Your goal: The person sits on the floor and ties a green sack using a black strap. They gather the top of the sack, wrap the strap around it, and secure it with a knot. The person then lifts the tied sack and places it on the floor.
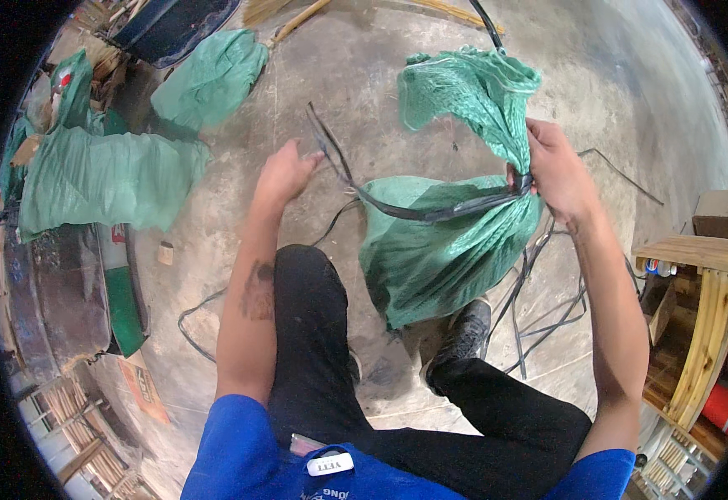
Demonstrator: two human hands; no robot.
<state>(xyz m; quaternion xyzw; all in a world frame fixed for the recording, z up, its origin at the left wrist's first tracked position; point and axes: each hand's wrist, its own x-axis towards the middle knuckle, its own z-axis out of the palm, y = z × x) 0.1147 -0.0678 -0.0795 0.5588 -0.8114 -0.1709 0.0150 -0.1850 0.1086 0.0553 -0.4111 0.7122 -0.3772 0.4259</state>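
One green sack (pixel 447 258) is at the person's feet, just beyond a dark shoe (pixel 466 329), its body rounded, its neck drawn tight by a black strap (pixel 439 215) and its mouth flaring loosely beyond the tie. The right hand (pixel 557 179) is closed around the gathered neck, right at the tie. From there the strap runs leftward and bends away to a free end past the left hand (pixel 289 172), whose fingertips meet it; whether they pinch it I cannot tell. Loose black straps (pixel 529 260) lie tangled on the concrete floor (pixel 339 75) to the right of the sack. Farther left are a spread green sack (pixel 105 179) and a crumpled green sack (pixel 214 79); a cardboard box (pixel 714 208) is at the far right.
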